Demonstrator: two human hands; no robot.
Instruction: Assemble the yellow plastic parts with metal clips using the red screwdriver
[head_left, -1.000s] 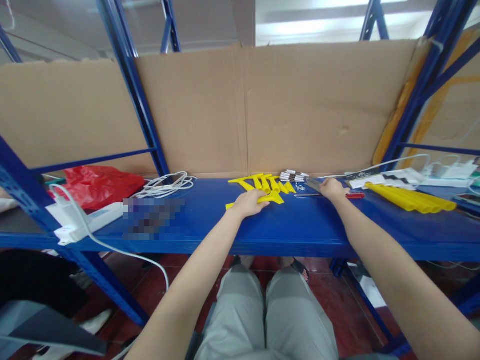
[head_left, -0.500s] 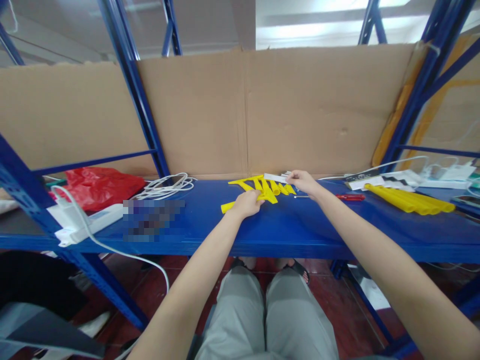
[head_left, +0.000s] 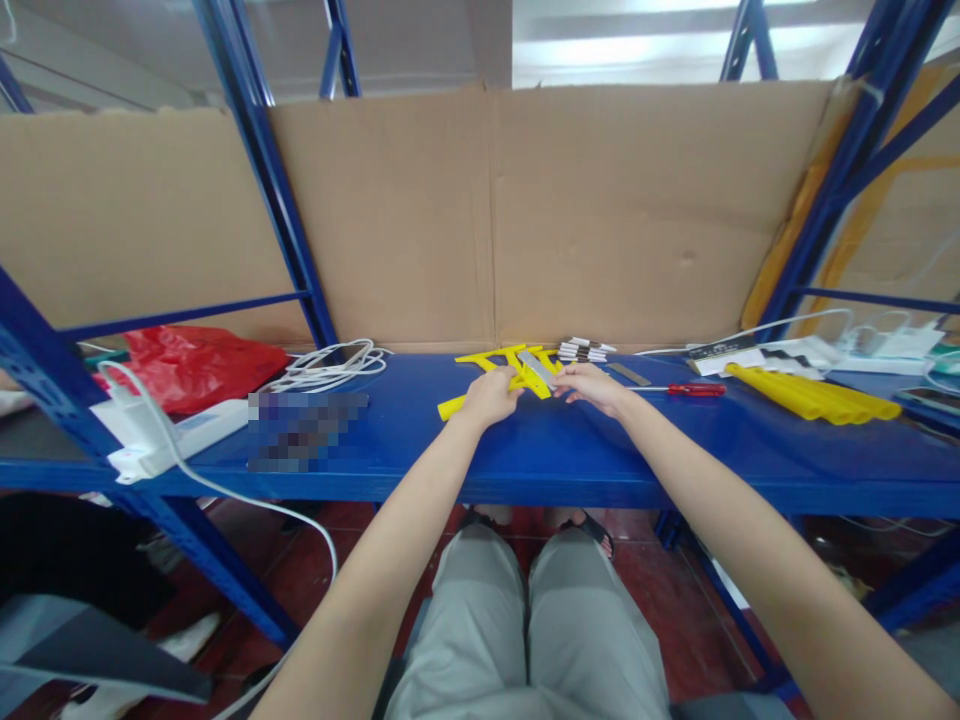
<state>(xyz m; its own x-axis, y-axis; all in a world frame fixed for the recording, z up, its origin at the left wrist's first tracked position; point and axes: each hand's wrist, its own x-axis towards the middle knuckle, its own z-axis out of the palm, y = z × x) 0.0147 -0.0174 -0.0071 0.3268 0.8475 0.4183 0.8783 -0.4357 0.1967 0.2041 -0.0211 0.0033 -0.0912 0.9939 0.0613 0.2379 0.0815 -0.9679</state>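
My left hand is closed around a yellow plastic tool handle, whose end sticks out to the left. Over the yellow wide head lies a flat grey blade-like strip. The fingers of my right hand pinch the strip near its lower right end. Behind my hands lie more yellow T-shaped pieces, partly hidden. A small stack of white strips with dark bands lies beyond my right hand, and another grey strip lies to its right.
A red-handled screwdriver and several yellow tubes lie to the right. On the left are a red plastic bag, a white power strip and coiled white cable. A cardboard panel stands behind the blue shelf.
My right hand has come toward me and slightly left, from the back of the shelf to the yellow head, with the grey strip. My left hand keeps its hold.
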